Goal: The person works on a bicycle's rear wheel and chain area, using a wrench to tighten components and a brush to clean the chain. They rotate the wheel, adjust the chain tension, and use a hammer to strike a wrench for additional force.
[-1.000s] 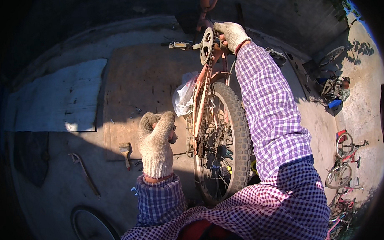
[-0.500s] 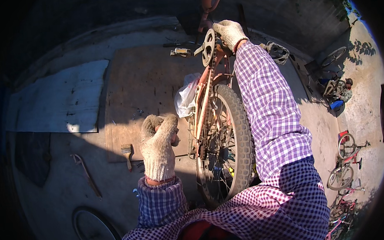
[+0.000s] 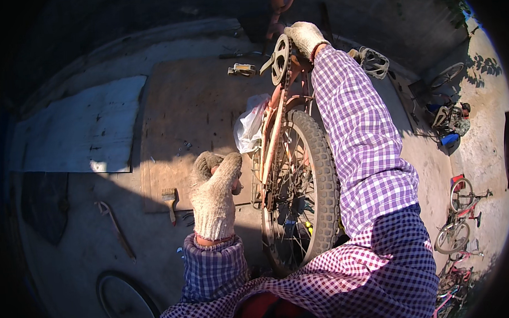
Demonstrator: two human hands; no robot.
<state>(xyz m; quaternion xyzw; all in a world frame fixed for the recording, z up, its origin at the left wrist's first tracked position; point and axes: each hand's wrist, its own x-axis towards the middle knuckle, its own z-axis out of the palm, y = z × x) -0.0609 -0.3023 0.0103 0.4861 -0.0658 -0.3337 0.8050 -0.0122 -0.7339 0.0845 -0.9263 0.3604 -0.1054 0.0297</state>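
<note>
A pinkish-orange bicycle frame (image 3: 275, 137) stands in front of me, its knobbly rear wheel (image 3: 323, 173) nearest my body. My right hand (image 3: 305, 40), in a cream knit glove, is curled in at the crank area, just behind the chainring (image 3: 281, 58). What its fingers close on is hidden by the glove and the frame. My left hand (image 3: 215, 188), gloved with bare fingertips, is held left of the wheel with thumb and fingers curled. It stays apart from the bicycle; anything inside it cannot be made out. A white plastic bag (image 3: 248, 125) sits beside the frame.
On the left are a board (image 3: 169, 123) with small parts, a paintbrush (image 3: 170, 204), a curved bar (image 3: 117, 231) and a wheel rim (image 3: 104, 290). A pedal (image 3: 242, 70) lies beyond. To the right, a person (image 3: 460, 121) sits near several bicycles (image 3: 453, 236).
The view has shifted slightly. Both hands keep about the same pose and place: the right one at the crank area, the left one curled beside the wheel.
</note>
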